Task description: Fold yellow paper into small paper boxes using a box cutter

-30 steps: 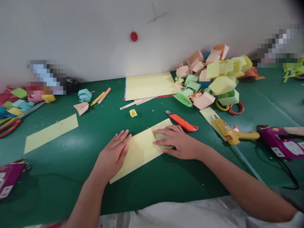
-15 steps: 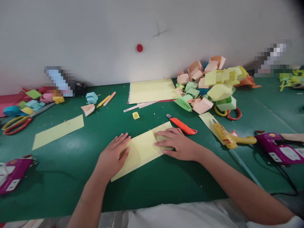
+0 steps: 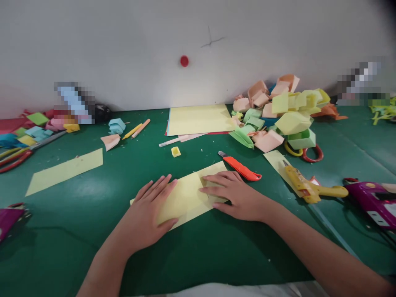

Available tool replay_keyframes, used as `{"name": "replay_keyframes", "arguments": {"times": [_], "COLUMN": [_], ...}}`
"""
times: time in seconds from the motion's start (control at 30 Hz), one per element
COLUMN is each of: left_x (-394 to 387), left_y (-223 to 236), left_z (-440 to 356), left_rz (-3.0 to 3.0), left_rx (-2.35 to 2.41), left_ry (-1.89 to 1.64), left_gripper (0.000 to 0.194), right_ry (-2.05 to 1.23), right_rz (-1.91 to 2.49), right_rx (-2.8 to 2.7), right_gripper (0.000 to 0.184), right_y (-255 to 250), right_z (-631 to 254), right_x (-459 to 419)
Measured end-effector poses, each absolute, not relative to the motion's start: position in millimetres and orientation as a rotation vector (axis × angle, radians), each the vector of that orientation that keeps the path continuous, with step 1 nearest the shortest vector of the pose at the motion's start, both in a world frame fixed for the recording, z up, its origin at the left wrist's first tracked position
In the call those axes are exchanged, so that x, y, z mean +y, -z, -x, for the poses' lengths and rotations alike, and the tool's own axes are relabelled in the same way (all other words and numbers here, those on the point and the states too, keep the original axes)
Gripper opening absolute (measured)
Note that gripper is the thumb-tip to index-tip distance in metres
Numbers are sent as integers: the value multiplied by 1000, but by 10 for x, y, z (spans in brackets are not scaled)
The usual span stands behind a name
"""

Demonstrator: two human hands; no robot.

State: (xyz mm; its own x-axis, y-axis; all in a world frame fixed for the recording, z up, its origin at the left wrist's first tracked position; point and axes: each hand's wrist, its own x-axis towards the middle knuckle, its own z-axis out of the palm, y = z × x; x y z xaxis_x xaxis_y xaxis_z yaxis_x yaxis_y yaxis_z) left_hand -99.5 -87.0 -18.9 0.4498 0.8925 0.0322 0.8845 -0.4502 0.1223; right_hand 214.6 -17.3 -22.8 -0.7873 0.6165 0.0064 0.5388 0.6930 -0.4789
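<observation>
A pale yellow paper strip (image 3: 188, 190) lies at a slant on the green table, with one layer of it lying over another; the upper layer's edge runs close to my right fingertips. My left hand (image 3: 148, 218) rests palm down over the strip's left part, fingers stretched out and thumb apart. On the right part lies my right hand (image 3: 233, 193), its fingers spread and touching the paper. Both hands cover portions of the strip. Just beyond the right hand is an orange utility knife (image 3: 243, 168) with its blade end pointing to the upper left.
A yellow glue gun (image 3: 301, 183) lies at right over another paper strip (image 3: 274, 159). Folded paper pieces (image 3: 291, 115) are heaped behind it. Paper sheets (image 3: 201, 119) lie by the wall. Scissors (image 3: 18, 159) and a yellow strip (image 3: 66, 171) are at left.
My left hand has slid slightly and lies flatter over the strip, and a layer of paper now overlaps the middle. The right hand stays on the right part. The view has shifted a little.
</observation>
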Motion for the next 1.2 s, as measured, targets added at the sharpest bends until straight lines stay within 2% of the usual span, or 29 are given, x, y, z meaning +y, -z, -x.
{"name": "replay_keyframes", "arguments": {"times": [0.13, 0.33, 0.63, 0.73, 0.87, 0.97, 1.1, 1.2], "left_x": [-852, -590, -327, -401, -435, -401, -324, -273], "left_y": [168, 83, 49, 134, 183, 183, 144, 92], "left_z": [1003, 1148, 793, 598, 565, 677, 874, 982], "left_rz": [-2682, -2827, -2910, -2890, -2755, -2698, -2650, -2590], "left_rx": [1672, 1770, 1790, 1661, 1346, 1230, 1187, 1147], "left_ry": [-196, -328, -724, -539, -179, -89, -28, -15], "left_gripper": [78, 48, 40, 35, 52, 61, 61, 59], "right_ry": [-689, -719, -713, -654, -668, -751, -781, -742], "right_rz": [927, 899, 936, 1029, 1070, 1060, 1100, 1140], "right_rx": [-2719, -2674, -2634, -2569, -2560, -2653, -2725, -2717], "right_gripper": [57, 63, 58, 55, 55, 64, 78, 64], "right_y": [236, 204, 193, 218, 212, 168, 112, 123], "right_z": [-2154, -2147, -2158, -2171, -2282, -2427, -2585, -2630], "right_x": [-180, -189, -177, -159, -106, -58, -7, 15]}}
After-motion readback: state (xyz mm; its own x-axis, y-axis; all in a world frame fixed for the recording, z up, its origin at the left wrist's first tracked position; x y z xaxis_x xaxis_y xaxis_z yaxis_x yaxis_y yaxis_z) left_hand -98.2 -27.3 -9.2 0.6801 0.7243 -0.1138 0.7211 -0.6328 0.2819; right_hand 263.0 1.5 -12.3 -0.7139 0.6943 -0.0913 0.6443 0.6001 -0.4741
